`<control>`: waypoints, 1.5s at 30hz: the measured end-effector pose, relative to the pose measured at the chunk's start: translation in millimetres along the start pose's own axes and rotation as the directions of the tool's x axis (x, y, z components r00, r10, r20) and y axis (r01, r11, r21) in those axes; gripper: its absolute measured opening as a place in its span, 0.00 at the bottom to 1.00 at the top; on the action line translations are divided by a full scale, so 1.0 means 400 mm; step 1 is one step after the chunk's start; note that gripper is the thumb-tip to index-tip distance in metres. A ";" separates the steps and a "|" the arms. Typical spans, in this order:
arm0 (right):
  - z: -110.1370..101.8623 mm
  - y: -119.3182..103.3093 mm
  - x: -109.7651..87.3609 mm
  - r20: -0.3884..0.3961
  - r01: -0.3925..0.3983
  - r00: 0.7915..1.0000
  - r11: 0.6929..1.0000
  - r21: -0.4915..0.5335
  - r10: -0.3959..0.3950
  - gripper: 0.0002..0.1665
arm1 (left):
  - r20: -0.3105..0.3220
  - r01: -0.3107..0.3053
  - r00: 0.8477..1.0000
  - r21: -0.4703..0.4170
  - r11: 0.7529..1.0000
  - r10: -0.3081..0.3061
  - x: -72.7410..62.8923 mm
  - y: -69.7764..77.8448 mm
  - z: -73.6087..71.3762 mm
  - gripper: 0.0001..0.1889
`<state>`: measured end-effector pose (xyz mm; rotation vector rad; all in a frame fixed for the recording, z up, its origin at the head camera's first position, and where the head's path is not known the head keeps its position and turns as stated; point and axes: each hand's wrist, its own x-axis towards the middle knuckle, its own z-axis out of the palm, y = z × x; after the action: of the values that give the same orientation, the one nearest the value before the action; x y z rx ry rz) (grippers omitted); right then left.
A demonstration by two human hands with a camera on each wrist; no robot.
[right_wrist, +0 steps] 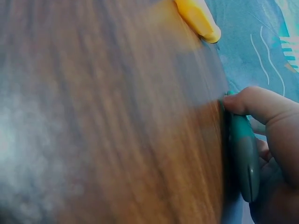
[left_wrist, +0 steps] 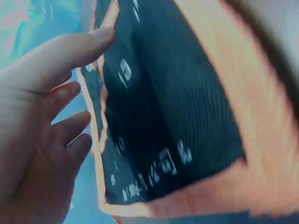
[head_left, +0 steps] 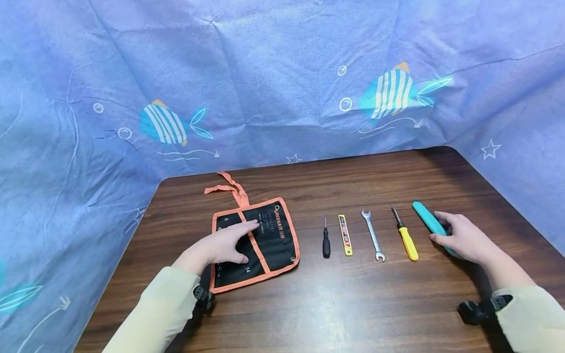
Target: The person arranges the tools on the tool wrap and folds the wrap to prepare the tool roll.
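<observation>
A black tool pouch (head_left: 273,245) with orange edging lies unfolded at the left of the table, its orange ties pointing away. Over its left half is my left hand (head_left: 220,243), fingers extended and thumb apart, holding nothing. In the left wrist view, white numbers mark the black fabric (left_wrist: 145,93) beside that hand. At the far right, my right hand (head_left: 468,239) grips a long teal tool (head_left: 427,215) with rounded ends, whose exact kind I cannot tell. The right wrist view shows my thumb (right_wrist: 254,103) on the tool's side; the other fingers are partly hidden behind it.
Between the hands lie a black-handled screwdriver (head_left: 326,244), a narrow yellow-edged printed strip (head_left: 345,235), a double open-ended wrench (head_left: 373,236) and a yellow-handled screwdriver (head_left: 408,243), in a row on the wooden table (head_left: 300,314). A blue fish-print cloth (head_left: 282,88) hangs behind.
</observation>
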<state>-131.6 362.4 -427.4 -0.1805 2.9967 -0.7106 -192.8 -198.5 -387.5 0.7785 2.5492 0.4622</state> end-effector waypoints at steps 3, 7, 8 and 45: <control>-0.002 0.003 -0.004 -0.007 -0.026 1.000 1.000 -0.003 0.026 0.42 | -0.038 -0.031 0.999 -0.003 1.000 0.031 -0.005 0.013 0.002 0.45; -0.006 0.000 -0.008 -0.011 -0.044 0.999 0.999 0.001 0.044 0.38 | -0.051 -0.042 0.998 -0.019 0.999 0.041 -0.012 0.015 0.010 0.44; -0.008 -0.002 -0.008 -0.014 -0.044 0.999 0.999 0.003 0.044 0.37 | -0.053 -0.041 0.998 -0.027 0.999 0.039 -0.015 0.014 0.013 0.44; -0.028 -0.137 0.066 -0.046 0.100 0.994 0.993 0.057 -0.097 0.31 | -0.102 -0.090 0.992 -0.123 0.988 0.078 -0.062 0.020 0.126 0.33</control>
<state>-153.1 315.5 -393.3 -0.3166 3.0203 -0.8216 -145.8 -197.5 -419.2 0.8371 2.5520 0.6991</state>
